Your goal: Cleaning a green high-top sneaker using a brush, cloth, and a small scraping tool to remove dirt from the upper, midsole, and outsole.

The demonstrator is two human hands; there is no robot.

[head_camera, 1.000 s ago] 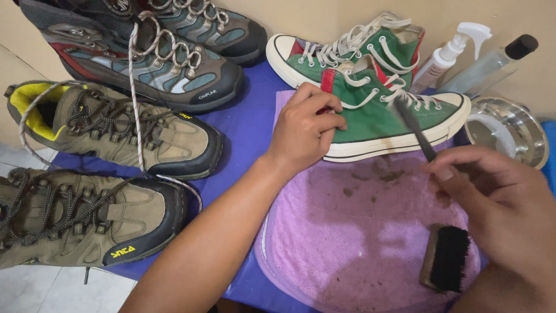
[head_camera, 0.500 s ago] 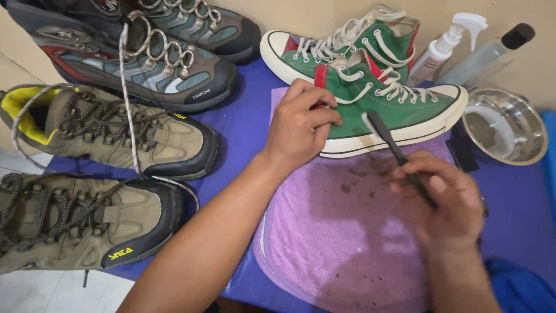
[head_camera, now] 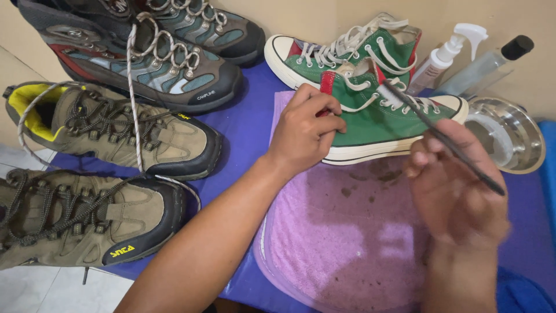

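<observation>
A green high-top sneaker (head_camera: 376,119) with white laces lies on its side on a stained purple towel (head_camera: 347,232). My left hand (head_camera: 304,130) grips its heel end. My right hand (head_camera: 454,185) is raised over the towel, holding a thin dark brush (head_camera: 440,136) whose tip points up toward the sneaker's laces. A second green sneaker (head_camera: 341,49) stands behind the first one.
Two olive hiking shoes (head_camera: 121,130) (head_camera: 75,217) and two grey-teal boots (head_camera: 145,58) lie at the left on a blue cloth (head_camera: 249,124). A white spray bottle (head_camera: 446,55), a clear bottle with a black cap (head_camera: 492,61) and a steel bowl (head_camera: 509,136) stand at the right.
My right hand has lifted and turned palm-up, and the thin brush has swung from the sneaker's side up to its laces. The black block brush seen earlier is out of view.
</observation>
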